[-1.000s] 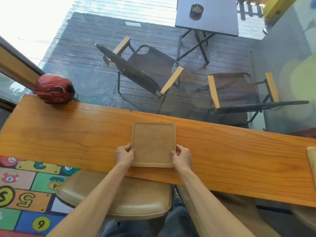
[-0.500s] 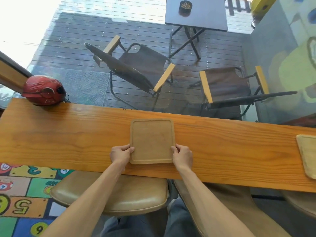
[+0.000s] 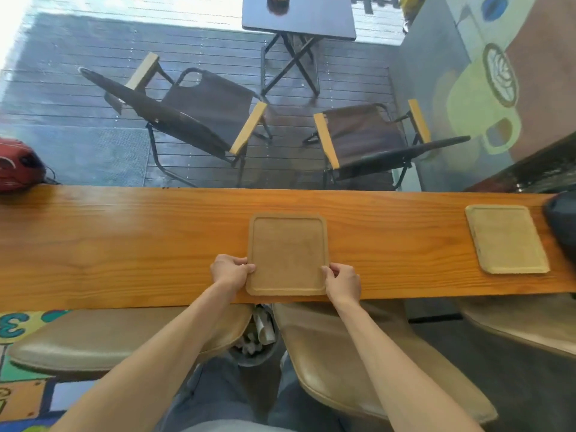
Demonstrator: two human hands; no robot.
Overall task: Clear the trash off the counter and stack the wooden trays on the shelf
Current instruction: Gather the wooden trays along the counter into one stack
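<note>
A square brown wooden tray [image 3: 287, 252] lies flat on the long wooden counter [image 3: 124, 244], close to its near edge. My left hand [image 3: 231, 272] grips the tray's lower left edge and my right hand [image 3: 342, 282] grips its lower right edge. A second, paler wooden tray [image 3: 506, 239] lies on the counter far to the right, untouched. Below the counter edge, between two seats, a grey bin [image 3: 256, 341] holds crumpled trash.
A red helmet [image 3: 17, 165] sits at the counter's far left end and a dark object [image 3: 562, 219] at its far right. Two tan stool seats [image 3: 109, 335] stand under the counter on either side of me. Beyond the glass are folding chairs and a dark table.
My view has swung to the right, bringing the second tray and the dark object fully into sight. Both hands keep their hold on the brown tray's lower corners.
</note>
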